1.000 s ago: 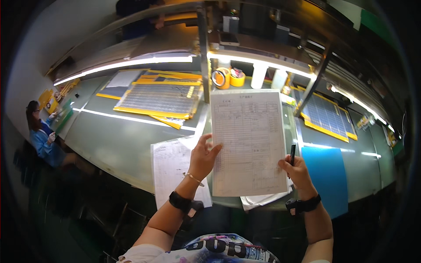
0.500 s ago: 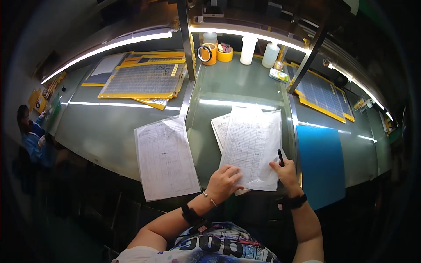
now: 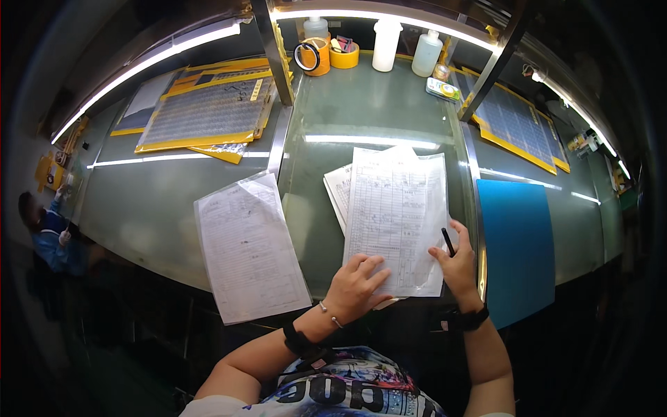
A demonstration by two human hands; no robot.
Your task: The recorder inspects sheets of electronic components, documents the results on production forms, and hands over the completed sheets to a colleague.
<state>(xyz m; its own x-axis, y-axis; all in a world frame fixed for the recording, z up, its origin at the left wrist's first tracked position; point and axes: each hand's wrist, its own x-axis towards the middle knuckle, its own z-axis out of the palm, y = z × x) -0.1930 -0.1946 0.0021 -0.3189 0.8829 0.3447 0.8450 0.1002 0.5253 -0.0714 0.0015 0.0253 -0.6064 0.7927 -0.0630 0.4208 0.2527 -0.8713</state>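
A printed form sheet in a clear plastic sleeve (image 3: 396, 208) lies on top of other papers (image 3: 337, 194) in front of me. My left hand (image 3: 356, 285) rests on the sleeve's lower left edge, fingers somewhat apart. At its lower right side is my right hand (image 3: 456, 267), closed round a black pen (image 3: 447, 241) that points up and left; the thumb is near the sleeve's edge. Another sleeved form (image 3: 251, 250) lies to the left, its lower end reaching over the table's front edge. A blue board (image 3: 515, 243) lies to the right.
Yellow-edged panels (image 3: 205, 115) are stacked at the far left, with more panels (image 3: 517, 118) at the far right. Bottles (image 3: 426, 54) and tape rolls (image 3: 344, 57) stand at the back. Metal posts (image 3: 274, 55) divide the bench. A person in blue (image 3: 52, 240) works far left.
The view has shifted slightly. My left fingers have spread a little on the sleeve. My right fingers have lifted and stretched somewhat from the sleeve's edge, with the pen still held.
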